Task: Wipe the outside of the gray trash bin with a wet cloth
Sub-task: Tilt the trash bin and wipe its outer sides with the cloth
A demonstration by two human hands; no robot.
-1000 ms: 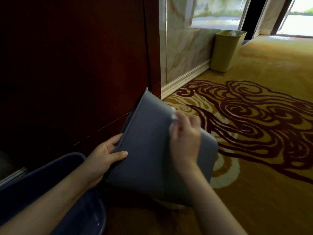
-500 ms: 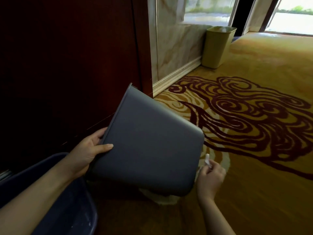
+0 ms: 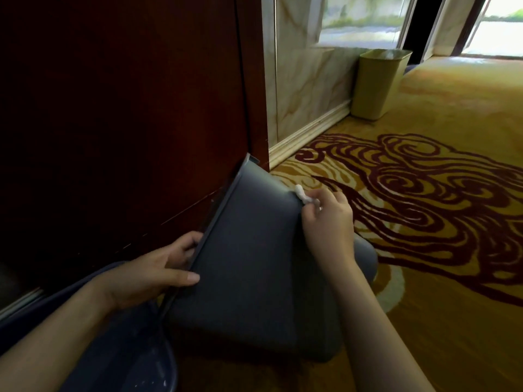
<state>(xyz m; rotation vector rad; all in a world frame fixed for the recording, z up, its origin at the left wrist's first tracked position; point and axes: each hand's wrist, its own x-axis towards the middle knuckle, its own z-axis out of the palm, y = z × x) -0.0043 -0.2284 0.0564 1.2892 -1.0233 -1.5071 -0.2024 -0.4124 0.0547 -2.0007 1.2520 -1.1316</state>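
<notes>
We counted two trash bins: one gray bin [image 3: 254, 273] tipped over up front, one tan bin [image 3: 379, 83] back by the wall. We saw two hands, left hand [image 3: 152, 274] and right hand [image 3: 328, 222], one white cloth [image 3: 302, 195], and one dark blue basin [image 3: 119, 357].

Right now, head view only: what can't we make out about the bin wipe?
- Gray trash bin: its inside and far side face away from the camera.
- White cloth: mostly wrapped inside the right hand; wetness unreadable.
- Left hand: fingertips hidden behind the bin's rim.
- Dark tub: cut off by the bottom edge; contents too dim.
</notes>
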